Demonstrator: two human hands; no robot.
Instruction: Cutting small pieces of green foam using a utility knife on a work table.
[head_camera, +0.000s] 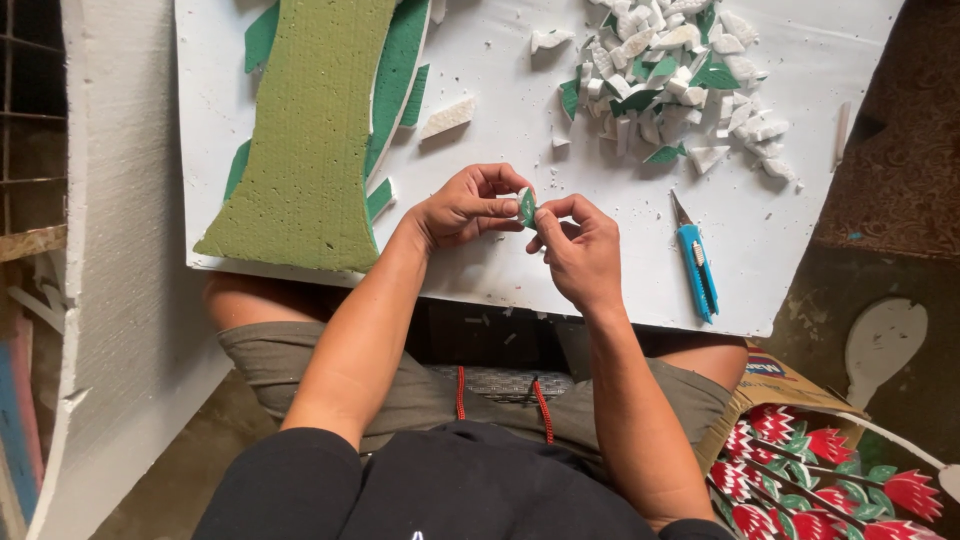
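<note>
Both hands pinch one small green foam piece (526, 207) — left hand (462, 207) and right hand (578, 250) closed on it above the white board (760, 240), blue knife (697, 265) beside.

Seen from above, seated. Bare forearms, bare left hand (462, 207) and right hand (578, 252), no rings, watch or gloves in view. Black top with short sleeves ending above the elbows. Olive-grey shorts (300, 365) with a paler ribbed waistband and a red drawstring (461, 392) hanging in two cords. Bare thighs beyond the hems.
</note>
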